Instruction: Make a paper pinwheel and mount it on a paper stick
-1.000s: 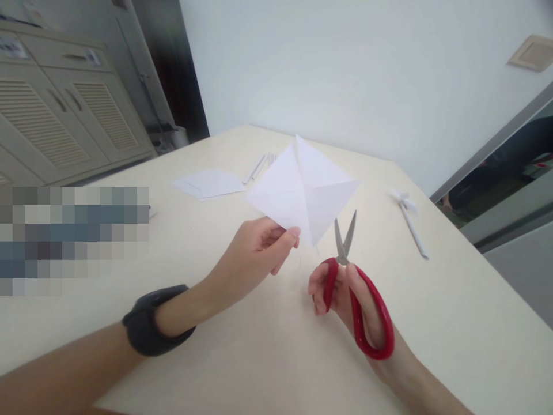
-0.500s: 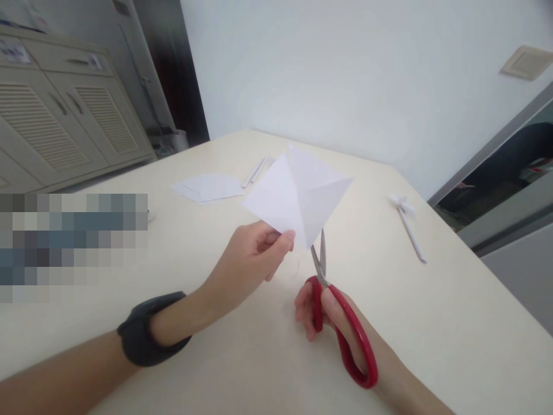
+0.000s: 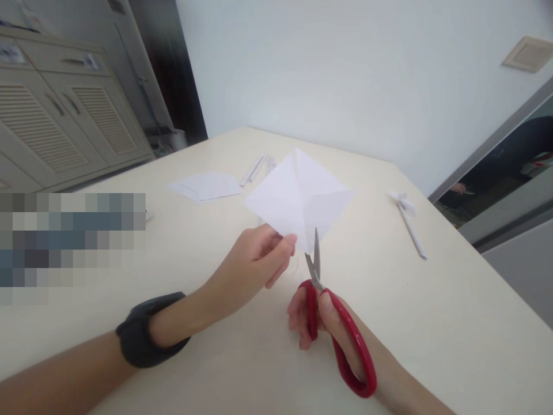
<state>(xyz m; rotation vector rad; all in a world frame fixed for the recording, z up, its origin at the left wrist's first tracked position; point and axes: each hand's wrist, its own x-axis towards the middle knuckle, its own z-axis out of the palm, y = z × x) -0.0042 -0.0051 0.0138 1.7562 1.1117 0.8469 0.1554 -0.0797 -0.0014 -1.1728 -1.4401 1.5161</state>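
At frame centre, the left hand pinched creased paper; lower right, the right hand gripped parted scissors.

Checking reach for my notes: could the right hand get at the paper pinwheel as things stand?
Probably not yet: the right hand holds red-handled scissors, though nothing visible blocks its way to the paper pinwheel.

Pixelation at left masks part of the bench; the left edge cuts the cabinet. Mid-frame, the paper hides some sticks' lower ends and part of the left fingers.
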